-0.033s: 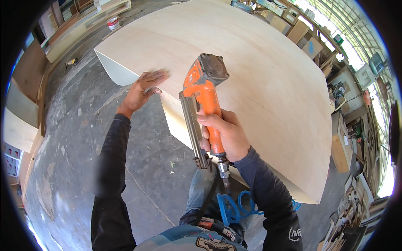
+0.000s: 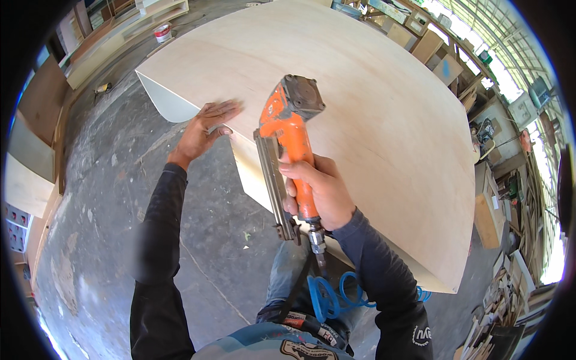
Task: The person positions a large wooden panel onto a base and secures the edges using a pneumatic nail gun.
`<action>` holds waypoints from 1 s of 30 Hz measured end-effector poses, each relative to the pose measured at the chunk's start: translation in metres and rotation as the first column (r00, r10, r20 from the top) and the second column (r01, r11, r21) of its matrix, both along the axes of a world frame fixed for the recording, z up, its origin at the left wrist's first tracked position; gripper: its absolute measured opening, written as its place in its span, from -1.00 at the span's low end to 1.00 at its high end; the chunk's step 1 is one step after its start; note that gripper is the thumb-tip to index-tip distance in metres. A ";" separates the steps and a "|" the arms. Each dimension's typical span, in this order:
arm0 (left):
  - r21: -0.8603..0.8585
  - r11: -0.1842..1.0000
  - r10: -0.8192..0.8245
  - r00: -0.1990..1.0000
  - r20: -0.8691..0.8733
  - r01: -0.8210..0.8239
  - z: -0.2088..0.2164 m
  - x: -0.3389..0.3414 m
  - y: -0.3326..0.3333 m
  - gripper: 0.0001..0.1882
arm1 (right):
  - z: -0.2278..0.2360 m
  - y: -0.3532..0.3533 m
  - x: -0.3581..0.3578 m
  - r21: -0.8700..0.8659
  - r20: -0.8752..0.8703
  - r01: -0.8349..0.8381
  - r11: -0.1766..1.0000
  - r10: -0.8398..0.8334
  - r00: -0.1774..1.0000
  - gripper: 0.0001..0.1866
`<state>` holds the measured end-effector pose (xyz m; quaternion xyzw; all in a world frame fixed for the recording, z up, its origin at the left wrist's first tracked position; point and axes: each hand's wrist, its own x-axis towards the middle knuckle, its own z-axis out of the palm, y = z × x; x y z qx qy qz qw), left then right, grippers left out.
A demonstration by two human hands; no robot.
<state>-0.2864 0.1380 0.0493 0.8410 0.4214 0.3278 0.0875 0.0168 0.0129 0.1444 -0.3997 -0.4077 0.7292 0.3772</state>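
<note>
Two bare hands show in the head view, well apart, both at the near edge of a broad, pale wooden panel [image 2: 384, 120]. Its top spreads across the middle of the view, with a pale upright board [image 2: 248, 171] below the near edge and a white side piece [image 2: 171, 107] under the left corner.

On that edge rests the left hand [image 2: 205, 128], its fingers laid out flat over the top and its thumb spread from them beside the rim. How hard it presses, I cannot tell.

Wrapped around the orange handle of a nail gun [image 2: 295, 141] is the right hand [image 2: 322, 187]. The gun stands in front of the panel's near edge as seen from above, its dark head up and its long metal magazine [image 2: 271, 183] running down its left side; whether it touches the wood cannot be told. A metal connector [image 2: 317, 240] sits at the handle's lower end, and a coiled blue hose [image 2: 318, 303] hangs near the right sleeve [image 2: 384, 264].

Around lie a grey floor [image 2: 114, 198], a white and red bucket [image 2: 162, 33] at upper left, and a wooden box [image 2: 488, 222] and wood scraps [image 2: 498, 300] at right.
</note>
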 end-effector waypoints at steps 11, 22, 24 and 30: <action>0.065 0.998 0.012 1.000 0.015 -0.013 -0.006 0.003 0.002 -0.26 | -0.005 0.037 -0.042 0.116 -0.001 -0.040 0.992 0.041 0.999 -0.69; 0.081 0.996 0.021 0.999 0.040 -0.024 -0.004 0.006 -0.002 -0.23 | -0.004 0.042 -0.043 0.110 0.029 -0.077 0.991 0.074 0.997 -0.71; 0.071 0.997 0.019 0.999 0.047 -0.022 -0.004 0.007 -0.001 -0.22 | -0.006 0.042 -0.041 0.101 0.028 -0.081 0.992 0.078 0.997 -0.72; 0.049 0.998 0.022 0.997 0.070 -0.025 -0.006 0.006 0.000 -0.22 | -0.008 0.034 -0.033 0.073 0.030 -0.057 0.996 0.055 0.998 -0.71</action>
